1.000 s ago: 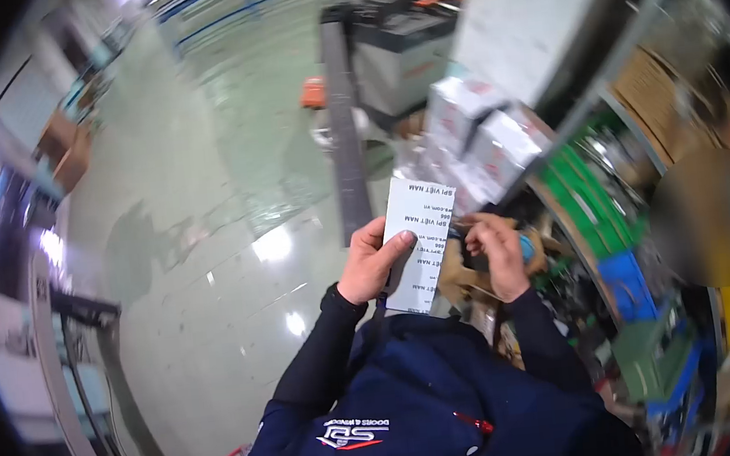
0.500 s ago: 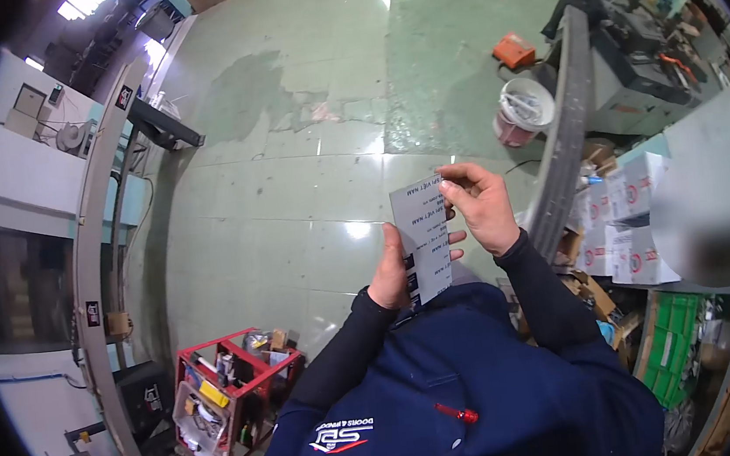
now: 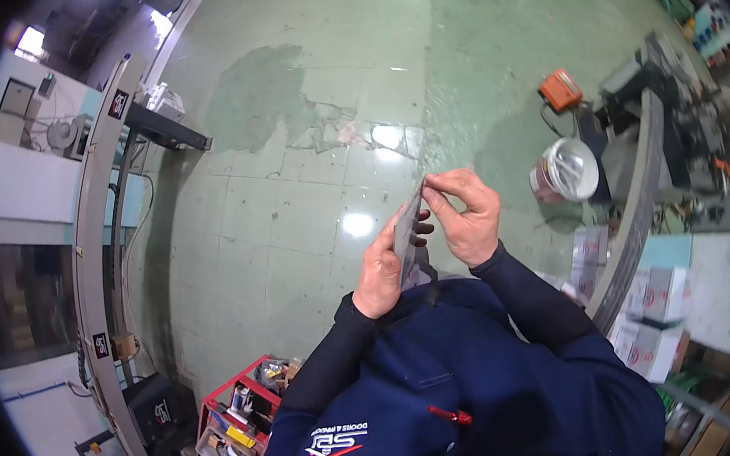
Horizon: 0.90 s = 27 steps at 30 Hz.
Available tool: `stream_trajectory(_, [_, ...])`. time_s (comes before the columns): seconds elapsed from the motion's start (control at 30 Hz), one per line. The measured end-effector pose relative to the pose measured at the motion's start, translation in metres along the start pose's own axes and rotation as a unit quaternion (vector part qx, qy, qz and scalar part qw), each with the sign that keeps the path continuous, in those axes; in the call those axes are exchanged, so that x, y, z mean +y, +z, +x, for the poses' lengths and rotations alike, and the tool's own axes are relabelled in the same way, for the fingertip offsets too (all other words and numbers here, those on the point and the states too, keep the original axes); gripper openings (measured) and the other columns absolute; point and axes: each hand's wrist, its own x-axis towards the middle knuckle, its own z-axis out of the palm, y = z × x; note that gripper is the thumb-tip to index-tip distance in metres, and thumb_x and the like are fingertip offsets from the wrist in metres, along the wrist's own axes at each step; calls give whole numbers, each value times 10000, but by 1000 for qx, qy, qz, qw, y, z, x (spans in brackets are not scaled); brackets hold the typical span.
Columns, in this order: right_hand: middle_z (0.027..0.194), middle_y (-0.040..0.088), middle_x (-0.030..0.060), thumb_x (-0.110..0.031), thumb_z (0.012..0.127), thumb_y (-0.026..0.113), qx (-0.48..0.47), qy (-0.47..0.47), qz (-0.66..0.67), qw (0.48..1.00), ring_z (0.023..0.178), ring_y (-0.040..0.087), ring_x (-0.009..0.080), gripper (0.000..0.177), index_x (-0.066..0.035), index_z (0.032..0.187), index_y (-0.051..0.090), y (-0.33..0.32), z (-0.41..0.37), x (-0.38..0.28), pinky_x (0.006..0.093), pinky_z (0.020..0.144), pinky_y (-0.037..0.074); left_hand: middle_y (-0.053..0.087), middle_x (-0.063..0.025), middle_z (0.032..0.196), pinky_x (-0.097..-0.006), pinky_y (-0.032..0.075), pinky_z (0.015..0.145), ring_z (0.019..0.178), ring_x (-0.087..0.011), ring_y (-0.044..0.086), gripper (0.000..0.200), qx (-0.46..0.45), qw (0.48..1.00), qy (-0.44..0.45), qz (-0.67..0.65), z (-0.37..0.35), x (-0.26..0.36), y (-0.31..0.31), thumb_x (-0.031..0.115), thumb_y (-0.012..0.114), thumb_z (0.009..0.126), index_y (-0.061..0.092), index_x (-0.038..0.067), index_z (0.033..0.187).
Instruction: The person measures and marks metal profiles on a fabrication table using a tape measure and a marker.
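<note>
A flat grey panel, its face printed with lettering in the earlier frame, is now seen almost edge-on in front of my body. Around its lower part is my left hand, thumb on the near side and fingertips showing behind the far edge. At the top corner, my right hand pinches with thumb and index finger. Whether a thin film is also between those fingertips is too small to tell.
A red cart with tools stands at lower left, beside a tall grey machine rail. To the right are a white bucket, an orange case, a long grey beam and white boxes. Green tiled floor lies ahead.
The panel has turned from showing its printed face to nearly edge-on. Both hands stay on it, the right at its top corner. The view has shifted, so the bucket and case appear farther right.
</note>
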Motion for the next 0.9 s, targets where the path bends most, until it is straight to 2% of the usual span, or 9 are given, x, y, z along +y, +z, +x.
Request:
stream_trajectory(0.13, [904,727,93,18,798,762,-30,-53,-1,998,839,670,228,183,-23,976,748,73,97,28,322,751,527,523,-179,1400,-397,474,967,1212,-277,568,962,64,996,59,18,73,6,-65,752,390,931,335,0,1529])
stream_trajectory(0.23, [907,727,91,12,798,757,-51,-60,13,997,829,665,231,184,-32,976,747,134,164,65,326,744,520,504,-182,1417,-403,475,966,1209,-288,570,958,106,992,70,22,134,1,-126,753,395,928,338,10,1530])
stream_trajectory(0.33, [896,724,93,9,801,753,-60,-65,18,996,820,660,234,180,-31,977,745,197,238,102,329,738,518,510,-173,1400,-398,462,966,1206,-282,561,901,109,989,88,35,205,0,-200,717,425,945,355,38,1532])
stream_trajectory(0.47, [883,722,90,10,804,748,-56,-86,-6,995,809,650,238,167,-25,967,738,269,350,127,332,726,514,523,-161,1373,-389,455,955,1190,-269,556,863,110,988,94,57,311,34,-289,687,453,955,366,50,1531])
stream_trajectory(0.67, [903,707,104,23,842,725,12,-104,-42,994,829,651,229,122,-13,956,705,337,519,171,322,739,515,529,-150,1353,-379,456,962,1171,-238,551,879,39,996,76,19,481,62,-387,689,460,952,372,26,1522])
stream_trajectory(0.77, [875,698,76,23,821,724,87,-95,-67,989,818,636,241,127,-34,932,700,365,591,217,330,727,510,497,-152,1401,-384,437,1018,1236,-243,522,955,29,998,50,15,573,52,-422,725,436,939,351,-40,1505])
stream_trajectory(0.9, [884,685,89,21,845,712,134,-94,-66,984,820,636,241,157,-30,990,681,392,698,302,338,733,516,468,-165,1442,-383,399,1075,1301,-251,484,1001,6,1000,15,18,707,26,-470,753,406,930,346,-80,1481])
